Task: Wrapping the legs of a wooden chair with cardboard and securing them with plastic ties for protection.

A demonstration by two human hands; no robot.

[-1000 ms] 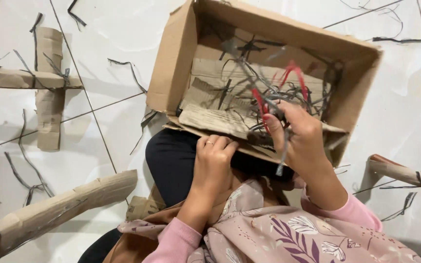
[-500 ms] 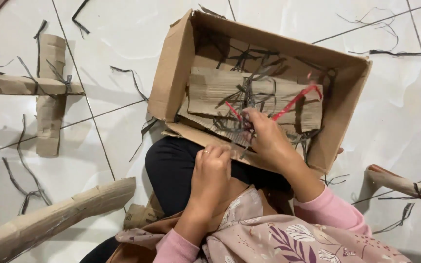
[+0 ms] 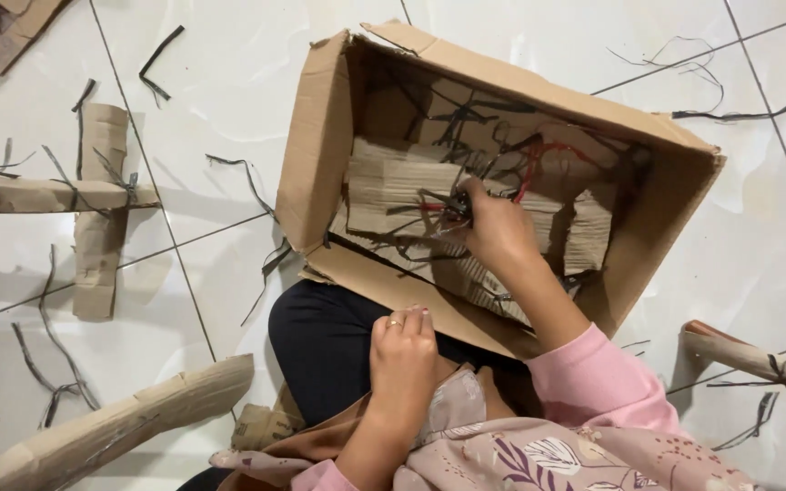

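Inside the cardboard box [image 3: 320,164], the right hand [image 3: 498,232] gripped red-handled scissors [image 3: 452,207], with black strips [image 3: 466,123] tangled beyond. Nearer, the left hand [image 3: 404,350] rested closed (holding nothing visible).

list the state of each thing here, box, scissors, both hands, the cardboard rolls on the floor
cardboard box: open, tipped on its side, holding cardboard pieces and dark strips
red-handled scissors: inside the box, gripped by the right hand
right hand: closed on the scissors
left hand: curled, resting on the lap, holding nothing visible
cardboard rolls: lying on the tiled floor, tied with dark strips
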